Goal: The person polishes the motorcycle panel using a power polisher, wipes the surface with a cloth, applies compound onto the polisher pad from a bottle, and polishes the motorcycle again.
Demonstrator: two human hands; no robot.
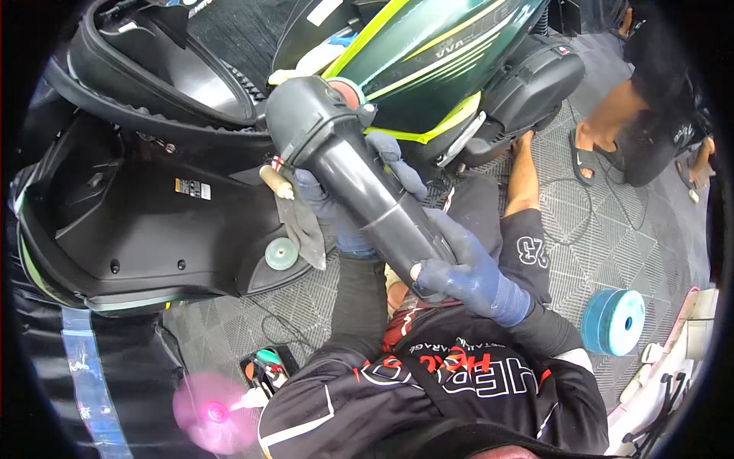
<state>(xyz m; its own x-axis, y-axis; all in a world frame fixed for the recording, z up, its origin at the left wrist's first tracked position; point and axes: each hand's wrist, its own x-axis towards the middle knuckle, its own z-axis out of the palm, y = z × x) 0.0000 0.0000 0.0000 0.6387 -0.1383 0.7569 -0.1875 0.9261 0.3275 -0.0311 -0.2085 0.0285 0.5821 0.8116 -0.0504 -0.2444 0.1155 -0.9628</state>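
Note:
Both gloved hands grip a black cylindrical power tool (367,191), probably a polisher, held diagonally in front of my body. My left hand (336,210) is wrapped round the tool's upper body, with fingers showing on both sides of it. Near the lower end, my right hand (470,271) is closed round the tool's rear. At the tool's head a round reddish pad (348,93) faces the green scooter panel (436,65); whether it touches the panel I cannot tell.
A black scooter body (191,229) lies at the left, with a small bottle (277,182), grey cloth (306,229) and round pad (282,254). A pink fan (216,413) stands lower left, a blue spool (613,321) right. Another person's sandalled foot (585,157) is upper right.

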